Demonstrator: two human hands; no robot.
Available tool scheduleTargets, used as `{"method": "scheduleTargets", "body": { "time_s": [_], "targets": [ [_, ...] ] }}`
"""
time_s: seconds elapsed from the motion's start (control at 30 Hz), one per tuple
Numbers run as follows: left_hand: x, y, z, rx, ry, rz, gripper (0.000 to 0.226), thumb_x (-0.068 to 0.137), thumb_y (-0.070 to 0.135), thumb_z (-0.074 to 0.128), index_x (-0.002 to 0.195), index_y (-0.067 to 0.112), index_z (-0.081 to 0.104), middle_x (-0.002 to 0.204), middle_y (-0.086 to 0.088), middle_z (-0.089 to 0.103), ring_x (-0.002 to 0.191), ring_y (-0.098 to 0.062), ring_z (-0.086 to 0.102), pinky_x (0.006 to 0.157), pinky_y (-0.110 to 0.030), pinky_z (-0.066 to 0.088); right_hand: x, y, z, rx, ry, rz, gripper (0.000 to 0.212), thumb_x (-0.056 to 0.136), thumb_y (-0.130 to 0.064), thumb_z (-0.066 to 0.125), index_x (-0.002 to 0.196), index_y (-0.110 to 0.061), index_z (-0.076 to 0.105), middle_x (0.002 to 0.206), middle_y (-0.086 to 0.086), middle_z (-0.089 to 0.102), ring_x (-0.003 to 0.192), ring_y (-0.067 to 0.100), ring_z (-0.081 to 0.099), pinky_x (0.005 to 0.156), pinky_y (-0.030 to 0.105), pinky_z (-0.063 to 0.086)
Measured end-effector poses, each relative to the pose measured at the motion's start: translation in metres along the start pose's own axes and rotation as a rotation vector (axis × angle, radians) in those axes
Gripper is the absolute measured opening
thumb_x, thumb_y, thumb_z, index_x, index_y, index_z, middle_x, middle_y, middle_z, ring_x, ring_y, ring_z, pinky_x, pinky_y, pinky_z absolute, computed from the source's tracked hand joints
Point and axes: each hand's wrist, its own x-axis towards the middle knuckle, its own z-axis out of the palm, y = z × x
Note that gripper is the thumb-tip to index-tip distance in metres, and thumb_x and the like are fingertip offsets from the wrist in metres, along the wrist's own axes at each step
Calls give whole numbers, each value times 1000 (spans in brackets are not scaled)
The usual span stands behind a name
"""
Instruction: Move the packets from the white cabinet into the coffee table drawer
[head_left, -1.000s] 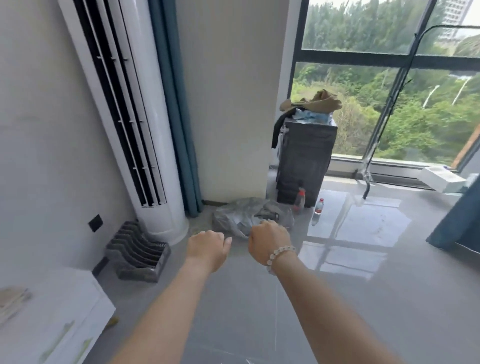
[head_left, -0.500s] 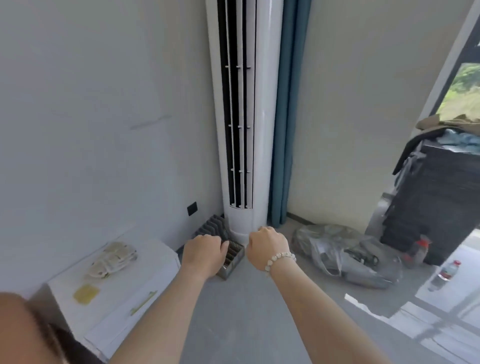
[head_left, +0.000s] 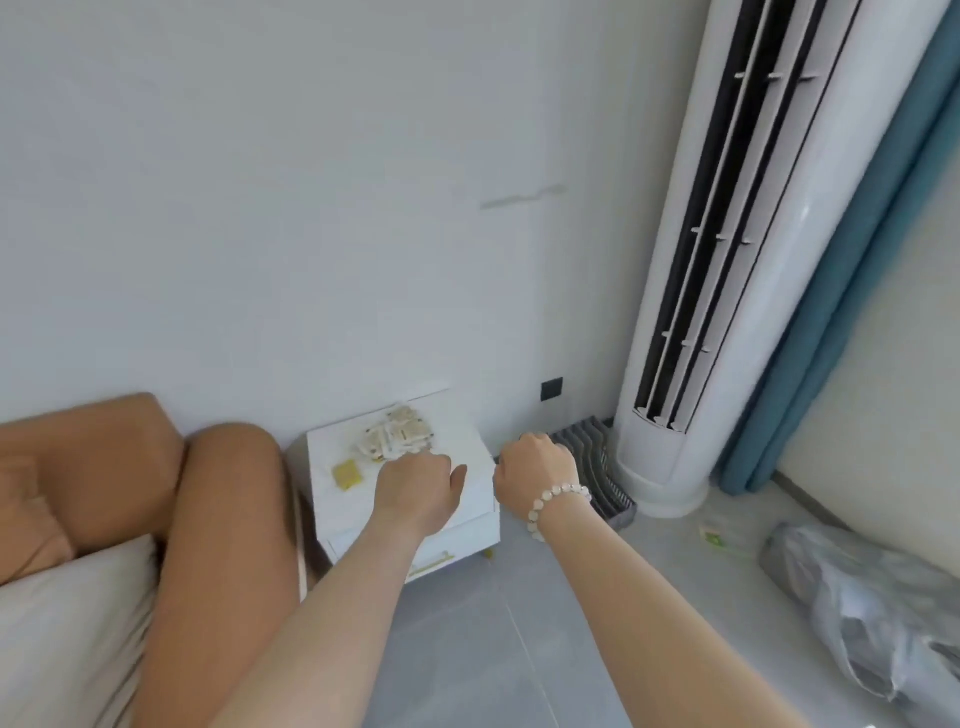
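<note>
A low white cabinet (head_left: 470, 452) stands against the wall. On its top lies a heap of pale packets (head_left: 396, 431), with one yellow packet (head_left: 347, 474) apart at the front left. My left hand (head_left: 418, 486) hovers over the cabinet's front, just in front of the heap, fingers curled and holding nothing. My right hand (head_left: 535, 473), with a bead bracelet on the wrist, is a loose fist beside the cabinet's right edge, empty too. The coffee table is not in view.
A brown sofa arm (head_left: 228, 519) with a pale cushion (head_left: 62, 623) sits left of the cabinet. To the right are a grey slotted rack (head_left: 597, 467), a tall white air conditioner (head_left: 727, 260), a blue curtain (head_left: 852, 291) and a grey plastic bag (head_left: 872, 613) on the floor.
The view has swung left from the window to the wall. The white cabinet and packets have come under my hands, which stay curled and empty.
</note>
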Motion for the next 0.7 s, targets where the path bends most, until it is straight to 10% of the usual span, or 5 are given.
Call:
{"method": "scheduleTargets", "body": {
  "time_s": [0.7],
  "targets": [
    [114, -182, 28, 0, 8, -305, 47, 101, 40, 25, 94, 13, 63, 100, -3, 67, 96, -23, 62, 74, -30, 44, 198, -127, 40, -50, -39, -253, 29, 95, -19, 36, 111, -10, 58, 116, 7, 55, 112, 23, 48, 86, 29, 36]
  ]
}}
